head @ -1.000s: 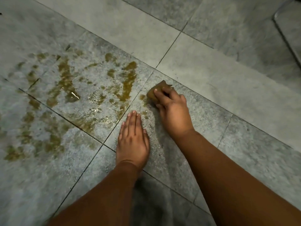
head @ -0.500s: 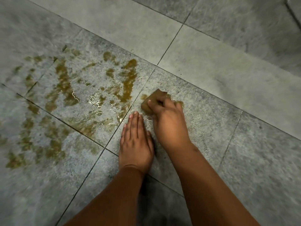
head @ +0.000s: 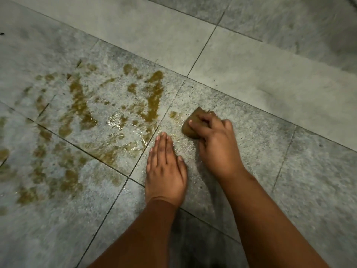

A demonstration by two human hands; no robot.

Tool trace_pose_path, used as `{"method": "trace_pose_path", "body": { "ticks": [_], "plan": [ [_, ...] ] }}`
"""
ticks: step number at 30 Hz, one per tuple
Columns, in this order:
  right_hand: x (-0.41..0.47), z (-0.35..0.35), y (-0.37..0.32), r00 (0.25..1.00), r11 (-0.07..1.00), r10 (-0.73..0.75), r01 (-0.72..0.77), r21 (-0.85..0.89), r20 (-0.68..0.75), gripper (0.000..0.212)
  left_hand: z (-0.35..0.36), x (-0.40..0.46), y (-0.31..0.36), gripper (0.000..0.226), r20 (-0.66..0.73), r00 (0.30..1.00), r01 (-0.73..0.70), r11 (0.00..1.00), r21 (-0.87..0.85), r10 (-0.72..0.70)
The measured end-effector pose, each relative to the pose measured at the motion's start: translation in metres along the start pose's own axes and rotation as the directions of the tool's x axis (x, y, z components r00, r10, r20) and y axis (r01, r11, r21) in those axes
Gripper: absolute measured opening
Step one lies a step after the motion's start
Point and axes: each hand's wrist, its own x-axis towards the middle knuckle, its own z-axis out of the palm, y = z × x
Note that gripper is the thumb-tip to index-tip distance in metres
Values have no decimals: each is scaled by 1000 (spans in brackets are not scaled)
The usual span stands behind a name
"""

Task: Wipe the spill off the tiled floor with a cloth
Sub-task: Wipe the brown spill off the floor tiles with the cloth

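Grey tiled floor (head: 251,78) carries a brown spill (head: 81,107) left of the hands. Right hand (head: 214,144) fingers grip the cloth (head: 191,122); left hand (head: 166,171) lies flat. Best press firmly and drag leftward across the puddle.

An indoor tiled floor (head: 251,78), seemingly in a home, though which room cannot be told; large grey speckled stone-look tiles meet at dark grout lines (head: 202,49); a brownish-yellow spill (head: 81,105) glistens wet under dim light.
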Motion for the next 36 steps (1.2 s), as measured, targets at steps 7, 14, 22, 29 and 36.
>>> {"method": "trace_pose_path", "body": {
  "ticks": [7, 14, 22, 29, 36],
  "plan": [
    [-20, -4, -4, 991, 993, 114, -115, -10, -72, 50, -1, -2, 1, 59, 5, 1000, -5, 1000, 12, 5],
    [-49, -2, -6, 962, 970, 242, -240, 27, -126, 46, -2, -3, 0, 59, -2, 1000, -4, 1000, 9, 4],
    [21, -7, 10, 975, 980, 194, -197, -16, -106, 49, 1, -4, 0, 59, -16, 1000, 1, 1000, 10, -1],
    [-72, 4, -16, 933, 953, 302, -295, 68, -194, 47, 0, -3, 0, 58, -1, 1000, 1, 1000, -1, -1],
    [29, 5, 3, 965, 977, 206, -211, -12, -163, 42, 1, -3, -1, 60, -14, 1000, -2, 1000, 6, 2]
  ]
}}
